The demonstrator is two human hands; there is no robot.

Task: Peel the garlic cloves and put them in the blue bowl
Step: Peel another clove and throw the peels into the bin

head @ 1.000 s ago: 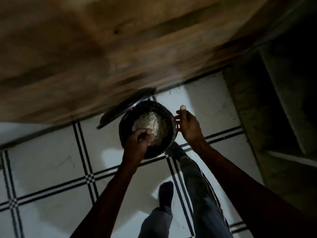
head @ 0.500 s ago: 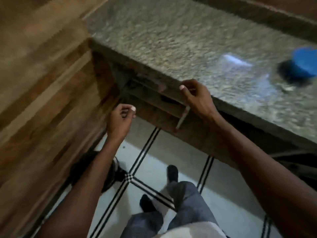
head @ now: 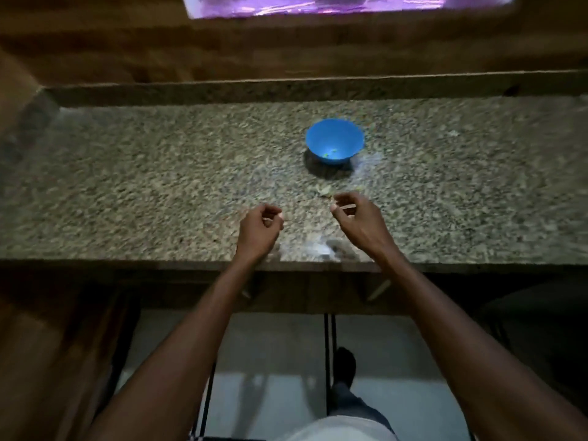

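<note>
No text, label, brand, number or sign can be read anywhere in this view. The blue bowl has a plain surface without any print, and the speckled stone counter around it carries no writing. The bright purple strip at the top edge is too blurred to show any letters.
</note>
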